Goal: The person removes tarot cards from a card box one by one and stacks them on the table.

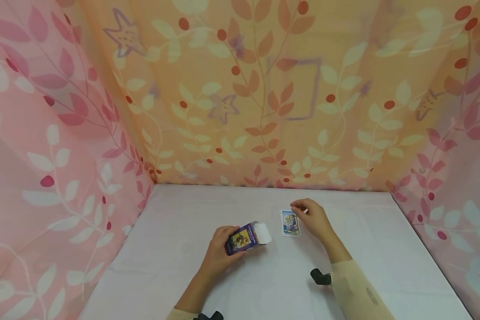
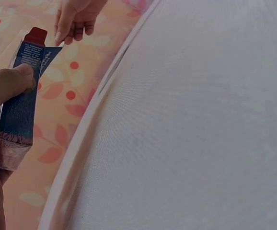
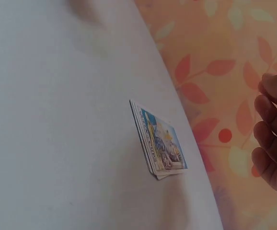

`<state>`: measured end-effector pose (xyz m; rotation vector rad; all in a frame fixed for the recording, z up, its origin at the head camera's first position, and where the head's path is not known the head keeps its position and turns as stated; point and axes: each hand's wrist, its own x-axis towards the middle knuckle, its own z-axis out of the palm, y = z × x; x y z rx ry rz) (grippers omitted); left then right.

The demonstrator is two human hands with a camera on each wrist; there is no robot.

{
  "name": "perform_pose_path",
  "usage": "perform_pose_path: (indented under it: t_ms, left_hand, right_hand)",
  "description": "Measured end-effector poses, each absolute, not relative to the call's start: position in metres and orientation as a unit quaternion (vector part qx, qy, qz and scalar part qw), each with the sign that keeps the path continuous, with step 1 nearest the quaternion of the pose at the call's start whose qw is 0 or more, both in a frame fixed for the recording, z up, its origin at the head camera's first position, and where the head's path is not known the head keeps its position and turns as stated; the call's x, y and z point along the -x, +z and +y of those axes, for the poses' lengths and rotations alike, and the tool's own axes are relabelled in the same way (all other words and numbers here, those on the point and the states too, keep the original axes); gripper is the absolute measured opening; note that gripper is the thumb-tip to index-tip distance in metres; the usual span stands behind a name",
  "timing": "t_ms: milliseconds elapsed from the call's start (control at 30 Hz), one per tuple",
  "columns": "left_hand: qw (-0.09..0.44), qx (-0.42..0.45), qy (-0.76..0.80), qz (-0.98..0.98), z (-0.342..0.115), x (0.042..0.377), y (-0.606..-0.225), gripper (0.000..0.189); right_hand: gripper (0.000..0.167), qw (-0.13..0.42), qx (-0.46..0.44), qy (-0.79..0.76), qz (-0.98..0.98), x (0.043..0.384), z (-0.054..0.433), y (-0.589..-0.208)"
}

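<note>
My left hand (image 1: 220,251) grips a purple-blue card box (image 1: 241,240) with a yellow picture on its front. Its white end flap (image 1: 262,233) stands open toward the right. In the left wrist view the thumb lies across the box's dark blue side (image 2: 18,115), and a red tab sticks up at its end. To the right of the box a small stack of picture cards (image 1: 290,223) lies face up on the table. My right hand (image 1: 313,218) is over the stack's upper right corner. The right wrist view shows its fingers (image 3: 268,136) loosely bent, apart from the cards (image 3: 165,141), holding nothing visible.
A white cloth covers the table (image 1: 164,222). Patterned curtains (image 1: 264,133) with leaves and red dots hang behind it and on both sides. A black wrist device (image 1: 321,277) is at the right sleeve, and another (image 1: 210,316) at the left.
</note>
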<state>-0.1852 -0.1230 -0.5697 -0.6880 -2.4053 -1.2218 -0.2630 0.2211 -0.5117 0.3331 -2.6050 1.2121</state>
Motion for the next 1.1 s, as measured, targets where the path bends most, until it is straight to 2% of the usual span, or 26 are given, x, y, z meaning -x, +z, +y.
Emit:
perform_pose_path:
  t_ms: [300,533,1100]
  left_hand:
    - [0.162,0.231,-0.441,-0.852,-0.123,0.184,-0.568,0.077]
    - [0.175,0.237,-0.43,-0.854,-0.123,0.185,-0.568,0.076]
    - [0.19,0.253,-0.427,-0.847,-0.121,0.187,-0.571,0.077]
  right_hand:
    - [0.015,0.139,-0.126,0.431,-0.882,0.237,0.205,-0.501]
    - [0.013,0.16,-0.143,0.448,-0.868,0.221,0.192,-0.499]
    - [0.011,0.144,-0.157,0.468,-0.858,0.193,0.173,-0.51]
